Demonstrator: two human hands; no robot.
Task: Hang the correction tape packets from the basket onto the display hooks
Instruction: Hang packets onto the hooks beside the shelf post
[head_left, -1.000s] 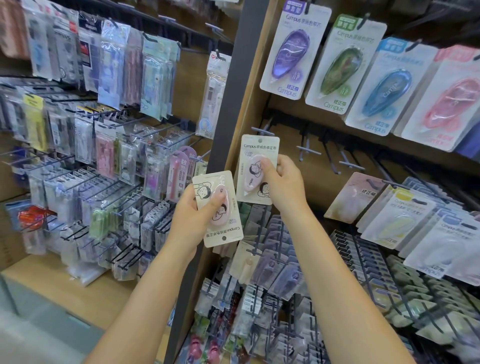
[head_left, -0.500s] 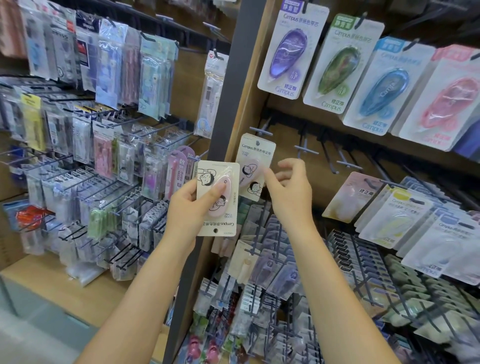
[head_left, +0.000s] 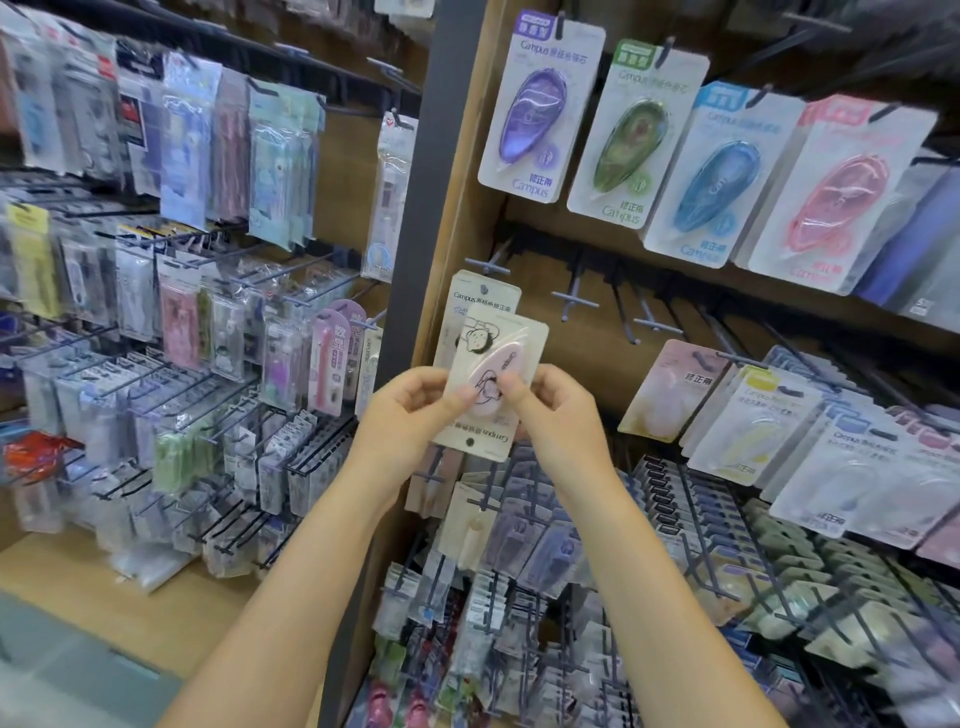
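Note:
A cream correction tape packet (head_left: 491, 364) with a pink dispenser and a cartoon face is upside down in front of the shelf. My left hand (head_left: 410, 410) pinches its left side and my right hand (head_left: 553, 408) pinches its right side. Behind it a second matching packet (head_left: 480, 296) hangs on a display hook at the left end of the middle row. Bare hooks (head_left: 574, 299) stick out to the right of that packet. The basket is out of view.
Large Campus packets in purple (head_left: 537, 104), green (head_left: 634, 135), blue (head_left: 719, 171) and pink (head_left: 831, 192) hang above. Pastel packets (head_left: 748, 421) fill hooks at the right, small packets (head_left: 524, 545) below. A dark post (head_left: 421, 208) divides off the left rack of stationery (head_left: 182, 291).
My right hand let go of the packet now hanging on the hook and came to the packet in my left hand. That packet moved right, in front of the hung one.

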